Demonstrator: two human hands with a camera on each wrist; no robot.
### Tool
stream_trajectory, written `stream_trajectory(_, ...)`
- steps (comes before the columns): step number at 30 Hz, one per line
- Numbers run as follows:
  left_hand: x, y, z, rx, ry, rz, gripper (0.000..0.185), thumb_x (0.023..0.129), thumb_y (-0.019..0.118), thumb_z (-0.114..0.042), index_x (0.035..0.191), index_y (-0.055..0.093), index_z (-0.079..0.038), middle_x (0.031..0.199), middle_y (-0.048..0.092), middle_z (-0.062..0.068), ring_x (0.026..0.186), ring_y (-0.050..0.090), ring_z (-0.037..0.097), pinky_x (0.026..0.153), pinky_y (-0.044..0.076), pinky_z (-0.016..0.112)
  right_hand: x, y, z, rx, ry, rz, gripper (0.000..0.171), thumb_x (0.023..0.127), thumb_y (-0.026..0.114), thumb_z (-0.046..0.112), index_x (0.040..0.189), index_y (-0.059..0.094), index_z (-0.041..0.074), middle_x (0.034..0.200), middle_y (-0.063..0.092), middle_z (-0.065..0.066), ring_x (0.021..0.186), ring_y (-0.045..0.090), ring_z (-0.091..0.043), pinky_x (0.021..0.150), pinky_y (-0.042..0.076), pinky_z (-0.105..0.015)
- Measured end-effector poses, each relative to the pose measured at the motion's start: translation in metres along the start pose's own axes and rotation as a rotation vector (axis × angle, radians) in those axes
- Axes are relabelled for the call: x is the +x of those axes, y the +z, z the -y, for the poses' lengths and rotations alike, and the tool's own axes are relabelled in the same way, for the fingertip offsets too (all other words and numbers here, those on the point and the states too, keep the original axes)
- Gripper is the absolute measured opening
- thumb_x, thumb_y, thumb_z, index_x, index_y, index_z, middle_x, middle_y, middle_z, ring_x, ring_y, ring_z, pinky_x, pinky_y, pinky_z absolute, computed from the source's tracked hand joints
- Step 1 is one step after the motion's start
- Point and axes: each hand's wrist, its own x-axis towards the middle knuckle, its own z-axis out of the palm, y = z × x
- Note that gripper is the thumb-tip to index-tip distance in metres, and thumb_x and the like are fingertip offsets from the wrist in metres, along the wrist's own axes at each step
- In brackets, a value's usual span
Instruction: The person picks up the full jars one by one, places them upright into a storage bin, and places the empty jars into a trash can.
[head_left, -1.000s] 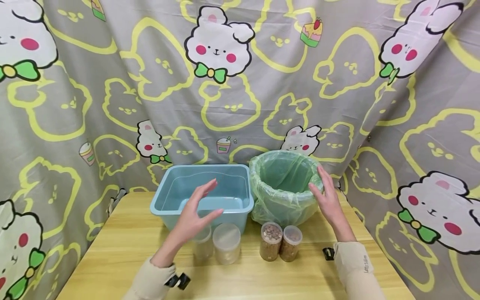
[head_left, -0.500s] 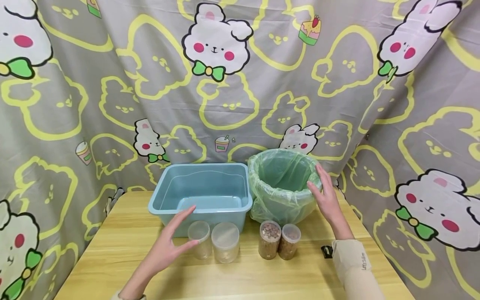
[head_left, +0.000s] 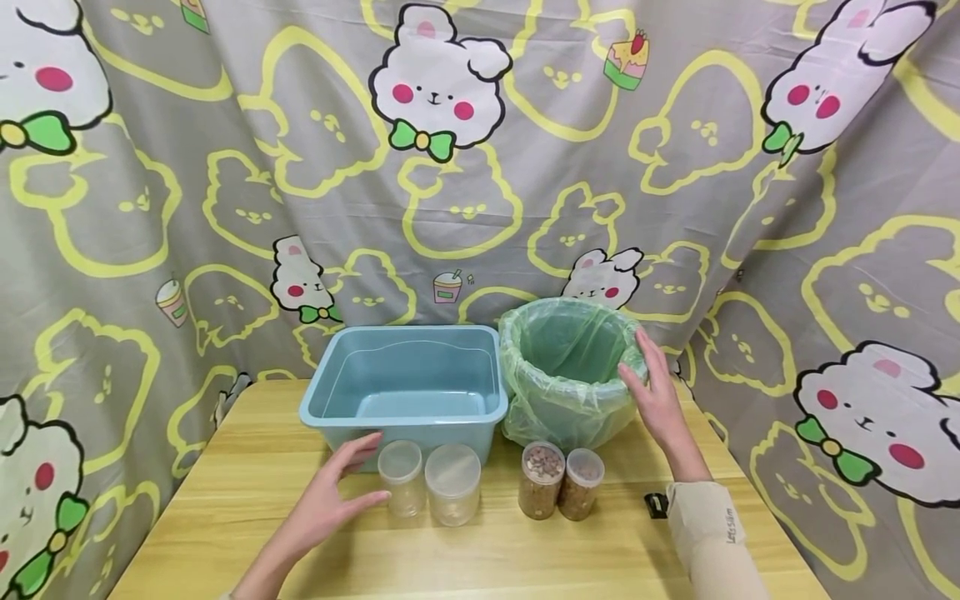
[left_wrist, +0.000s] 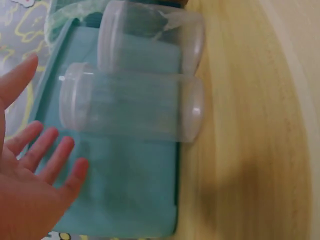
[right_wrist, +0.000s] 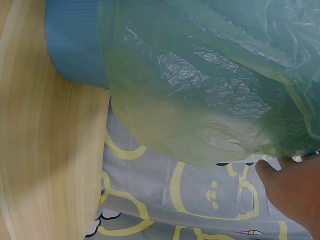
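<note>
On the pale wooden table, the left hand, fingers spread and empty, has been lowered beside the small clear plastic jar, while the right hand is kept flat against the green-bagged round bin.

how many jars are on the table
4, in a row in front of the blue tub and the bag-lined bin: empty small jar by the left hand, empty wide jar, then two filled jars. None look hidden.
</note>
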Motion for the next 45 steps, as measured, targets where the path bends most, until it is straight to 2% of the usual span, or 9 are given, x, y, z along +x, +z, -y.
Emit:
stream_trajectory(4, 0.001, 0.008, 0.007, -0.049, -0.05, 0.027, 0.075, 0.083, 0.088, -0.02, 0.147, 0.051, -0.008, 0.148, 0.057, 0.014, 0.126, 0.06, 0.017, 0.105, 0.051, 0.028, -0.001, 0.001, -0.001, 0.003, -0.003, 0.001, 0.073, 0.105, 0.058, 0.021, 0.166, 0.021, 0.007, 0.172, 0.017, -0.018, 0.157, 0.015, -0.044, 0.123, 0.011, -0.069)
stream_trajectory(7, 0.001, 0.015, 0.008, -0.054, -0.094, 0.026, 0.074, 0.082, 0.089, -0.019, 0.146, 0.052, -0.007, 0.144, 0.059, 0.013, 0.123, 0.06, 0.015, 0.104, 0.052, 0.031, -0.001, 0.001, -0.001, 0.002, 0.003, 0.002, 0.073, 0.105, 0.058, 0.021, 0.166, 0.021, 0.008, 0.172, 0.017, -0.017, 0.157, 0.015, -0.043, 0.123, 0.011, -0.069)
stream_trajectory(13, 0.004, 0.032, 0.007, -0.047, -0.209, -0.026, 0.068, 0.081, 0.089, -0.018, 0.139, 0.056, -0.006, 0.129, 0.066, 0.009, 0.116, 0.063, 0.022, 0.103, 0.054, 0.043, -0.002, 0.0, -0.001, -0.004, 0.006, -0.002, 0.073, 0.105, 0.058, 0.022, 0.166, 0.021, 0.007, 0.172, 0.017, -0.018, 0.157, 0.015, -0.043, 0.123, 0.012, -0.069)
stream_trajectory(17, 0.005, 0.041, 0.006, -0.031, -0.243, -0.051, 0.065, 0.081, 0.089, -0.015, 0.136, 0.057, -0.004, 0.123, 0.067, 0.008, 0.112, 0.065, 0.024, 0.101, 0.054, 0.05, -0.002, 0.0, -0.003, -0.001, -0.003, -0.005, 0.072, 0.105, 0.057, 0.021, 0.166, 0.021, 0.007, 0.172, 0.017, -0.017, 0.157, 0.015, -0.044, 0.123, 0.011, -0.07)
stream_trajectory(25, 0.005, 0.046, 0.01, -0.052, -0.269, -0.042, 0.063, 0.081, 0.089, -0.018, 0.134, 0.057, -0.006, 0.123, 0.067, 0.006, 0.114, 0.066, 0.026, 0.102, 0.054, 0.053, -0.002, 0.001, -0.004, -0.002, -0.012, -0.01, 0.072, 0.104, 0.058, 0.02, 0.165, 0.022, 0.006, 0.171, 0.018, -0.018, 0.157, 0.016, -0.043, 0.123, 0.012, -0.069)
stream_trajectory(32, 0.004, 0.043, 0.012, -0.095, -0.253, -0.038, 0.06, 0.082, 0.088, -0.017, 0.134, 0.059, -0.008, 0.124, 0.066, 0.006, 0.112, 0.067, 0.025, 0.099, 0.056, 0.047, -0.002, 0.0, -0.004, 0.001, -0.011, -0.008, 0.072, 0.104, 0.058, 0.017, 0.165, 0.022, 0.006, 0.172, 0.017, -0.019, 0.157, 0.016, -0.044, 0.123, 0.013, -0.07)
stream_trajectory(39, 0.003, 0.037, 0.009, -0.133, -0.264, -0.043, 0.061, 0.083, 0.088, -0.017, 0.136, 0.059, -0.01, 0.125, 0.066, 0.009, 0.115, 0.066, 0.029, 0.096, 0.059, 0.038, -0.001, -0.001, -0.004, 0.006, -0.004, -0.012, 0.073, 0.103, 0.059, 0.016, 0.165, 0.022, 0.005, 0.171, 0.017, -0.02, 0.157, 0.016, -0.044, 0.122, 0.012, -0.07)
stream_trajectory(45, 0.002, 0.032, 0.007, -0.116, -0.276, -0.039, 0.061, 0.082, 0.088, -0.018, 0.136, 0.059, -0.011, 0.125, 0.065, 0.007, 0.113, 0.065, 0.021, 0.095, 0.059, 0.036, 0.0, -0.001, -0.003, 0.002, 0.004, -0.006, 0.072, 0.105, 0.058, 0.019, 0.165, 0.022, 0.007, 0.172, 0.017, -0.017, 0.158, 0.015, -0.041, 0.123, 0.013, -0.069)
